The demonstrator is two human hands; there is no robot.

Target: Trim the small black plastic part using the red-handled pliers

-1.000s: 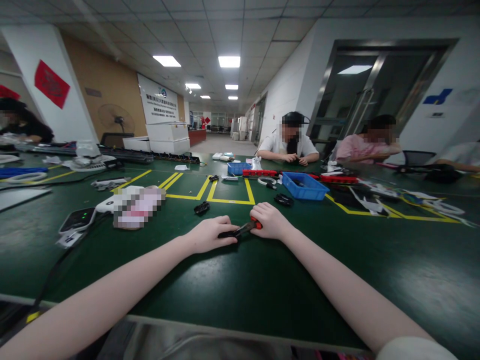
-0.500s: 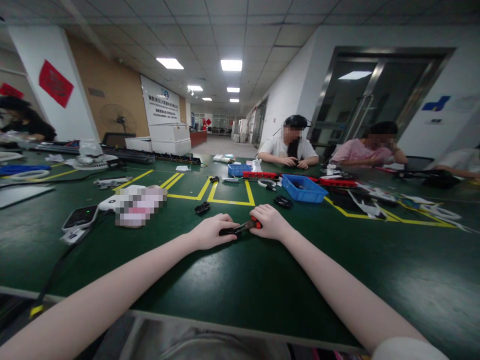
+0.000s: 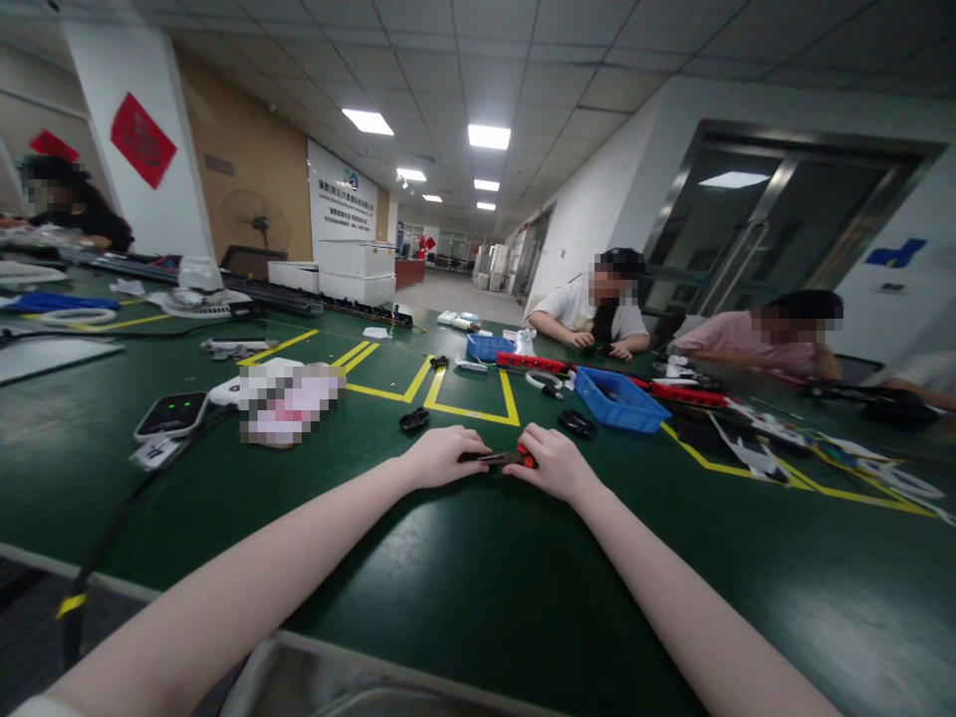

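Observation:
My right hand [image 3: 553, 464] is closed around the red-handled pliers [image 3: 512, 458], whose metal jaws point left. Facing it, my left hand [image 3: 446, 458] pinches a small black part [image 3: 472, 457]. The tips of the jaws meet this part between my two hands, just above the green table [image 3: 463, 568]. How the jaws sit on the part is too small to tell. Beyond my left hand lies a black piece [image 3: 413, 420], and a similar black piece [image 3: 577, 422] lies beyond my right hand.
A blue bin [image 3: 619, 400] stands right of centre, with a smaller blue bin [image 3: 489, 348] behind. A white device [image 3: 171, 415] with a black cable lies at the left. Red strips [image 3: 532, 364] and loose cables lie at the right. People sit across the table.
The view has tilted and shifted, so the scene sits further right. The pliers and black part now line up more nearly level. Both hands keep their holds.

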